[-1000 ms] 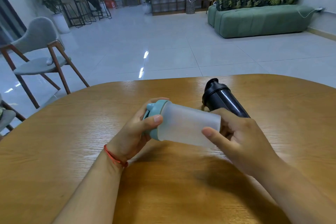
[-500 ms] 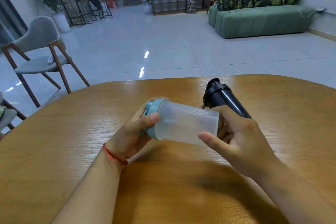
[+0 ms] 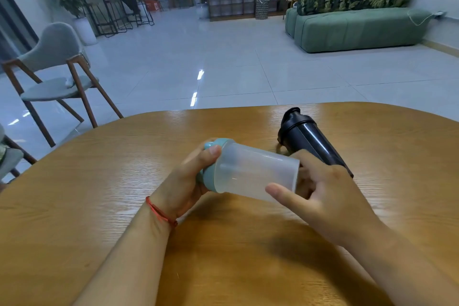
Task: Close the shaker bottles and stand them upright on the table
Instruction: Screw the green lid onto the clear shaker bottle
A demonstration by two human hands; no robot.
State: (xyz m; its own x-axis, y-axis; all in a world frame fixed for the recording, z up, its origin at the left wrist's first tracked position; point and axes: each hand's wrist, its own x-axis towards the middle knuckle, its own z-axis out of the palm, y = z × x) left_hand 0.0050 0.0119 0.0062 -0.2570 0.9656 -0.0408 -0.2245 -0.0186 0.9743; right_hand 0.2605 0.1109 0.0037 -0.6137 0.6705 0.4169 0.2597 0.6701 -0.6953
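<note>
A frosted clear shaker bottle (image 3: 255,172) with a light blue lid (image 3: 211,164) lies sideways in both my hands, just above the wooden table (image 3: 99,181). My left hand (image 3: 188,181) wraps the lid end, thumb on top. Around the bottle's base sits my right hand (image 3: 320,196), thumb stretched along the underside. A black shaker bottle (image 3: 308,141) with its black lid on lies on its side on the table behind my right hand, lid pointing away from me; my hand hides its base.
A grey chair with wooden legs (image 3: 57,74) stands left of the table, and part of another chair (image 3: 10,159) shows at the left edge. A green sofa (image 3: 357,30) stands far right. A person sits at a counter far back left.
The clear bottle has risen slightly and tilted, lid end higher. My left thumb has shifted over the lid edge, and my right hand has turned a little around the base.
</note>
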